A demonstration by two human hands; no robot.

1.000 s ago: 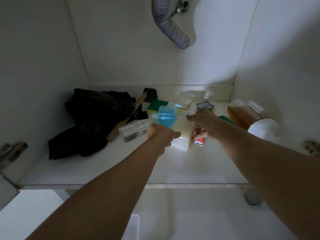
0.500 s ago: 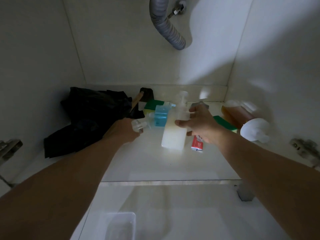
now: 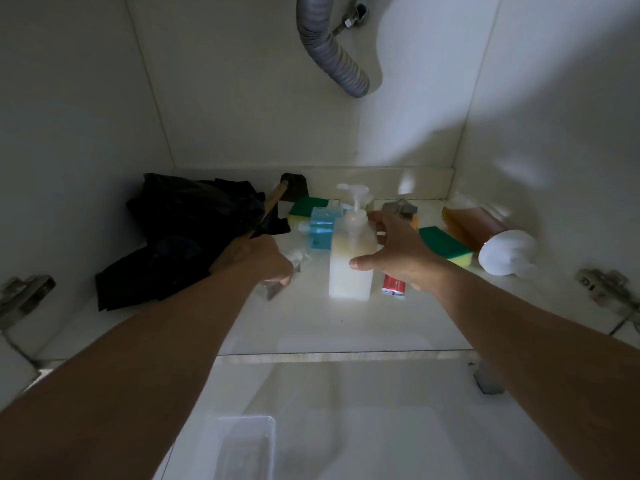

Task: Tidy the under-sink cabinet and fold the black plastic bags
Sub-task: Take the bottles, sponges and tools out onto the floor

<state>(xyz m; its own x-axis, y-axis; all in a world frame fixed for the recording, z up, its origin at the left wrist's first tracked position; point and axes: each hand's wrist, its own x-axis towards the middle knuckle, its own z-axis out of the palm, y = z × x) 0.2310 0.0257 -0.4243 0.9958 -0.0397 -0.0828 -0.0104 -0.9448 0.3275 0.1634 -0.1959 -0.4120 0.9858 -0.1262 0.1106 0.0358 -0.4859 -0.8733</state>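
Left hand (image 3: 263, 261): fingers curled round a small clear bottle (image 3: 280, 278) lying on the cabinet floor (image 3: 346, 327), just right of the black bags.
Right hand (image 3: 398, 252): fingers spread and straight, gripping nothing, thumb touching the upright pump bottle (image 3: 351, 258).
Black bags (image 3: 187, 233): crumpled heap at back left, beside the left hand, the nearer one.
Wooden handle (image 3: 268, 207): slants across the heap.
Room: bare floor along the front edge; clutter to the right.
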